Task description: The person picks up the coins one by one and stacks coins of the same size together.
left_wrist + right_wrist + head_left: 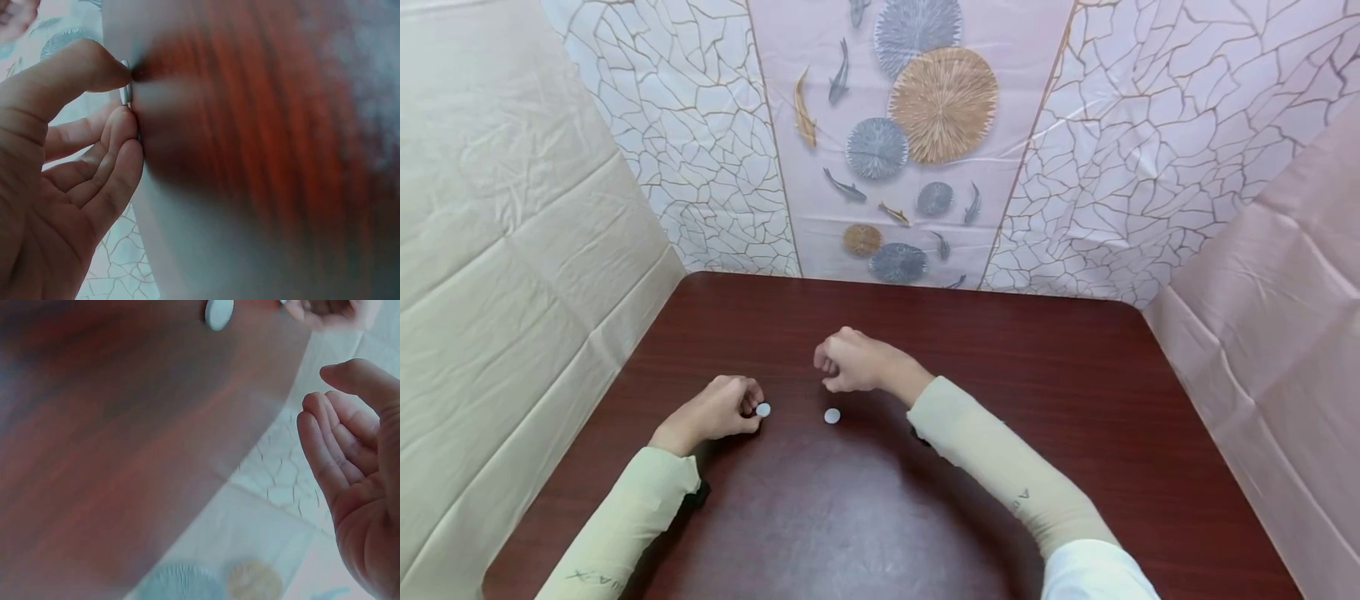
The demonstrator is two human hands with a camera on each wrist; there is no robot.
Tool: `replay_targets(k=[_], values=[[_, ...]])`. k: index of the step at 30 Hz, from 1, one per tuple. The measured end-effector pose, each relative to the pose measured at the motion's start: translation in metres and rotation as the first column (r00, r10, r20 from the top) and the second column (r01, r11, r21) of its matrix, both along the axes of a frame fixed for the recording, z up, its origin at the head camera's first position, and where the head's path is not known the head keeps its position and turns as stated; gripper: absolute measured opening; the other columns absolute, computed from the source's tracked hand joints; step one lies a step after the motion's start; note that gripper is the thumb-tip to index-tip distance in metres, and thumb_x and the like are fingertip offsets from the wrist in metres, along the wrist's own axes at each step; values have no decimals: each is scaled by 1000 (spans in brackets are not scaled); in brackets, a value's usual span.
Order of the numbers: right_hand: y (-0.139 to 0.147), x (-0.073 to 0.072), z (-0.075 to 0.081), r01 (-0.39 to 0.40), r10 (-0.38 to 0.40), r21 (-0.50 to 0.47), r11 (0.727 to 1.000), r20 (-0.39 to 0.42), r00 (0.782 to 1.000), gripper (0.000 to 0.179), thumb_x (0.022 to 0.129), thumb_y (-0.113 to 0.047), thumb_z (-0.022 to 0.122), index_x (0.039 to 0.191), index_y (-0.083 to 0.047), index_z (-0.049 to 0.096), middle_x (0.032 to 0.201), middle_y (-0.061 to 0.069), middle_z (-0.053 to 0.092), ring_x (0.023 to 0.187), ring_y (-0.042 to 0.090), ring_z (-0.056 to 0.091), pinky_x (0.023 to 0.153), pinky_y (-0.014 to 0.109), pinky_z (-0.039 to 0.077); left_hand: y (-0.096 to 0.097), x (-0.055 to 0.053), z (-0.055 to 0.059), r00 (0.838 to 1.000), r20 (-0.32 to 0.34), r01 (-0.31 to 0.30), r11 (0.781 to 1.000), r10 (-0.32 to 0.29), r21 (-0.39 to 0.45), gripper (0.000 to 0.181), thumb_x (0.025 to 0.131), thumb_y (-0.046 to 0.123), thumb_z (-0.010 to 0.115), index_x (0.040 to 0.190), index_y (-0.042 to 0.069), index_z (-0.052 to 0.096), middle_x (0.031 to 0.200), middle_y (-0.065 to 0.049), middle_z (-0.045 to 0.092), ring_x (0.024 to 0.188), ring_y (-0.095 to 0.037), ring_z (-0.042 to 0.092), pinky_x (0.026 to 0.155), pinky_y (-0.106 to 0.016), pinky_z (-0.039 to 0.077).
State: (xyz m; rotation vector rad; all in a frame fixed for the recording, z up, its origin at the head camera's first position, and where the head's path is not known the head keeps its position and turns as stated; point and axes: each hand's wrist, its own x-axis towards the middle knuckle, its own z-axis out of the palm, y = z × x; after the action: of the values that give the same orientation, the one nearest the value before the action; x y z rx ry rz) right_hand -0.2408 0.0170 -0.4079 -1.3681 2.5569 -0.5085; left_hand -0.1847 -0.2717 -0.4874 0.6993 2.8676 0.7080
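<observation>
Two small round white discs are at the middle of the dark red-brown table. My left hand pinches the left disc at the tabletop. Seen edge-on in the left wrist view, this disc sits between the thumb and the fingertips. The other disc lies flat on the wood to its right. My right hand hovers just beyond that one, apart from it. In the right wrist view its fingers are loosely bent, the thumb stands off from them, and nothing is held; the disc is near the top.
A patterned cloth with fish and round leaves hangs along the table's far edge. Pale cloth walls stand at the left and right sides. Bare tabletop shows right of my right arm.
</observation>
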Motion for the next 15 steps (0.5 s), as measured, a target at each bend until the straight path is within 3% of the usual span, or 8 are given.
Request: replay_targets(k=[8,15], values=[[69,7,24,103,-96,47,994,-121,988,35,97,-20,72,126,0,72,123,13,75,112,27,73,98,38,59,-14,8,6,1000,-4,25,1000,-25,-17,30,82,19,84,105,5,70,95,-1,69,86,-12,65,78,-30,58],[128,16,37,230,-218,63,971,-159,963,52,102,-30,67,144,0,61,146,17,65,139,32,60,116,49,48,-30,20,15,992,-127,-17,998,10,-56,46,84,26,83,121,3,68,111,-8,69,100,-22,66,90,-44,57]])
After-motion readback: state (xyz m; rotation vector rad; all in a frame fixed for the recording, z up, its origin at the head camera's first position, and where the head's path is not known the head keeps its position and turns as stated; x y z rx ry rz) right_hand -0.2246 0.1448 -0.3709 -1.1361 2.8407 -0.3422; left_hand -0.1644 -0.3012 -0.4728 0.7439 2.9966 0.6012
